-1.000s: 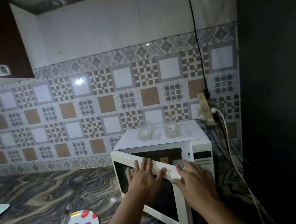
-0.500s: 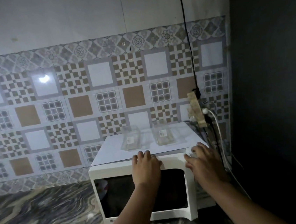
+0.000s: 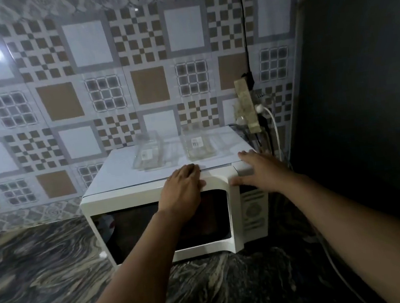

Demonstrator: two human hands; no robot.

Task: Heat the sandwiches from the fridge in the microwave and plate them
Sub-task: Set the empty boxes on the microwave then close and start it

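Since a second ago the microwave [image 3: 161, 219] door has swung shut, and now left hand [image 3: 183, 190] and right hand [image 3: 257, 170] press flat, fingers spread, gripping nothing, below two clear containers [image 3: 148, 154] on top; sandwiches unseen.

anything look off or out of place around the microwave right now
One thing: a beige power strip hangs tilted against the patterned wall tiles right of the white microwave, with cables trailing down behind it. Two clear plastic containers sit on the microwave's top. Nothing looks spilled or broken; both hands lie flat on the closed door.
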